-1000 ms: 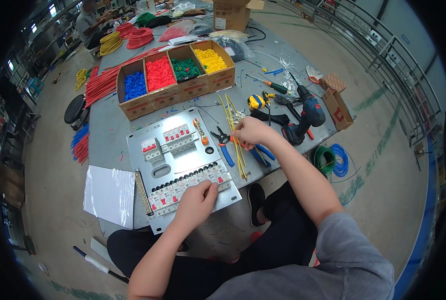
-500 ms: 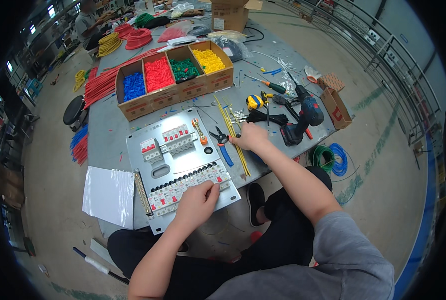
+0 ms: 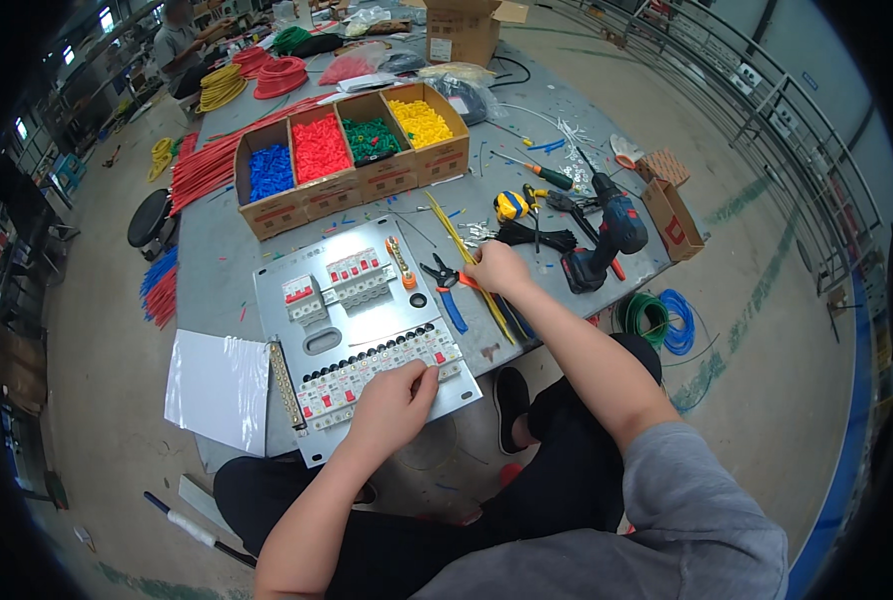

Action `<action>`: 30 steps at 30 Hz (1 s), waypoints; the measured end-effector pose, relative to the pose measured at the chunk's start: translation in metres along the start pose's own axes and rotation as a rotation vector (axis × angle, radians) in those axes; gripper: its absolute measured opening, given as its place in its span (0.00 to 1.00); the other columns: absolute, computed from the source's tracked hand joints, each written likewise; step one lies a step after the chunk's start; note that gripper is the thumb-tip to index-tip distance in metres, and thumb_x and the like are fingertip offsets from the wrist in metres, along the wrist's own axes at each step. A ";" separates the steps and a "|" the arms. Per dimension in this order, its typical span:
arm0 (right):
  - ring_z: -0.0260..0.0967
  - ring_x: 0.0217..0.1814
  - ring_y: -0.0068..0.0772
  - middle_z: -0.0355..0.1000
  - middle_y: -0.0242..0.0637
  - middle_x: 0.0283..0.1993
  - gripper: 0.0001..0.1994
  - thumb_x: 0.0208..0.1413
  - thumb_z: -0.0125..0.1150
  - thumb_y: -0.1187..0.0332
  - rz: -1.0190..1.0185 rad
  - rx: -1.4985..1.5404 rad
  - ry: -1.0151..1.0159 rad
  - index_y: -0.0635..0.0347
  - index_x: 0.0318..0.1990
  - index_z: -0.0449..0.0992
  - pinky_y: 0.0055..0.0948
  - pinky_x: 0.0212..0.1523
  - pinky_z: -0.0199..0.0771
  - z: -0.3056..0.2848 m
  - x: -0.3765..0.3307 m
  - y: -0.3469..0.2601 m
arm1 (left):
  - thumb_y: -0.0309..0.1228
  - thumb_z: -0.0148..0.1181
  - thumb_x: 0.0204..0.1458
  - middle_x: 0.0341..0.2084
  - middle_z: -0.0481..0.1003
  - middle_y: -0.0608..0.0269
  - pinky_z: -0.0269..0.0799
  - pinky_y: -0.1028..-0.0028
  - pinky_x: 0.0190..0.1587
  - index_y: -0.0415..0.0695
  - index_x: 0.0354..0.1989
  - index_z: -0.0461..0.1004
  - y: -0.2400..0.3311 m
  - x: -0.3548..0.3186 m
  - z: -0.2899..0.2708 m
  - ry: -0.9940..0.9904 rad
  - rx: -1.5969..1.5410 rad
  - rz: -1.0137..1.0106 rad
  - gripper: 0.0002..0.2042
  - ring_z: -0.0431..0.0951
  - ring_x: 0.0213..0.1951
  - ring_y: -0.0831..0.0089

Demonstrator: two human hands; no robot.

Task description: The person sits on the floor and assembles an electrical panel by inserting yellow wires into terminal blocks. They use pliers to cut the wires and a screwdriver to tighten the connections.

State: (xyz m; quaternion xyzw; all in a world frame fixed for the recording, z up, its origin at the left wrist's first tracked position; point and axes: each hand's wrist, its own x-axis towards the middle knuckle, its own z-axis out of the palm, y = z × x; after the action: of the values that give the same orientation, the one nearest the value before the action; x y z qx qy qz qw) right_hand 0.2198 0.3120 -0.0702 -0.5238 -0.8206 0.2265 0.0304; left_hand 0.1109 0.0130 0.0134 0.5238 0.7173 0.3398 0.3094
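Observation:
A metal mounting plate (image 3: 367, 328) lies at the table's near edge, bearing a long row of circuit breakers (image 3: 332, 393) along its front and two smaller breaker groups (image 3: 355, 276) farther back. My left hand (image 3: 395, 408) rests over the front row with its fingers curled together; whatever they hold is hidden. To the right of the plate, my right hand (image 3: 499, 268) pinches a bundle of thin yellow wires (image 3: 454, 232). Wire strippers (image 3: 450, 294) with blue and orange handles lie between plate and wires, the orange handle reaching toward my right hand.
Behind the plate stands a cardboard box (image 3: 357, 165) of blue, red, green and yellow wire caps. A tape measure (image 3: 512, 205), a screwdriver (image 3: 549, 175) and a cordless drill (image 3: 612, 235) lie to the right. White sheets (image 3: 217, 390) overhang the left edge.
My right hand has shifted slightly up and left, and the yellow wires, more spread before, are now drawn closer together. My left hand stays in place.

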 end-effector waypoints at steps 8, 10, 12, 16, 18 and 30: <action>0.82 0.45 0.49 0.83 0.50 0.39 0.19 0.51 0.71 0.53 0.016 0.134 -0.007 0.62 0.38 0.86 0.43 0.48 0.80 0.003 0.024 0.009 | 0.38 0.57 0.65 0.19 0.74 0.46 0.68 0.60 0.28 0.35 0.31 0.77 -0.007 0.001 -0.003 0.046 0.019 0.006 0.17 0.74 0.22 0.51; 0.82 0.43 0.51 0.82 0.54 0.36 0.21 0.54 0.68 0.52 0.000 0.191 0.001 0.67 0.37 0.85 0.43 0.48 0.80 0.001 0.027 0.010 | 0.39 0.56 0.65 0.19 0.75 0.46 0.69 0.59 0.29 0.36 0.30 0.77 -0.008 0.001 -0.006 0.049 0.028 -0.011 0.17 0.75 0.23 0.50; 0.81 0.42 0.52 0.81 0.55 0.36 0.23 0.54 0.66 0.52 0.003 0.252 0.030 0.69 0.37 0.84 0.43 0.48 0.79 -0.001 0.028 0.003 | 0.39 0.56 0.65 0.20 0.76 0.46 0.71 0.55 0.31 0.38 0.30 0.78 -0.010 0.001 -0.010 0.038 0.036 -0.045 0.17 0.78 0.26 0.46; 0.81 0.32 0.41 0.80 0.49 0.30 0.19 0.62 0.60 0.57 0.008 0.492 0.021 0.70 0.42 0.79 0.40 0.36 0.79 -0.010 0.032 0.006 | 0.39 0.56 0.66 0.20 0.76 0.46 0.70 0.57 0.30 0.37 0.30 0.77 -0.011 0.001 -0.010 0.030 0.022 -0.041 0.17 0.77 0.24 0.48; 0.72 0.23 0.29 0.73 0.35 0.26 0.09 0.71 0.51 0.63 0.053 0.732 -0.076 0.60 0.45 0.68 0.31 0.26 0.73 -0.012 0.029 0.001 | 0.39 0.56 0.66 0.19 0.75 0.46 0.67 0.61 0.28 0.35 0.31 0.76 -0.016 0.000 -0.009 0.040 0.002 -0.027 0.18 0.74 0.21 0.54; 0.43 0.16 0.17 0.47 0.21 0.17 0.22 0.70 0.58 0.56 -0.110 1.414 -0.263 0.47 0.25 0.55 0.25 0.17 0.40 -0.093 -0.036 -0.026 | 0.40 0.56 0.65 0.22 0.78 0.47 0.72 0.55 0.33 0.38 0.29 0.77 -0.009 0.003 -0.011 0.017 0.042 -0.056 0.17 0.79 0.28 0.46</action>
State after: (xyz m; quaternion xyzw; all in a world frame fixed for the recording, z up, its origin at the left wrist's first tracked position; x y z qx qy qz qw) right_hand 0.2408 0.3036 0.0301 -0.3052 -0.4998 0.7627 0.2745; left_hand 0.0967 0.0124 0.0119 0.5072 0.7411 0.3202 0.3015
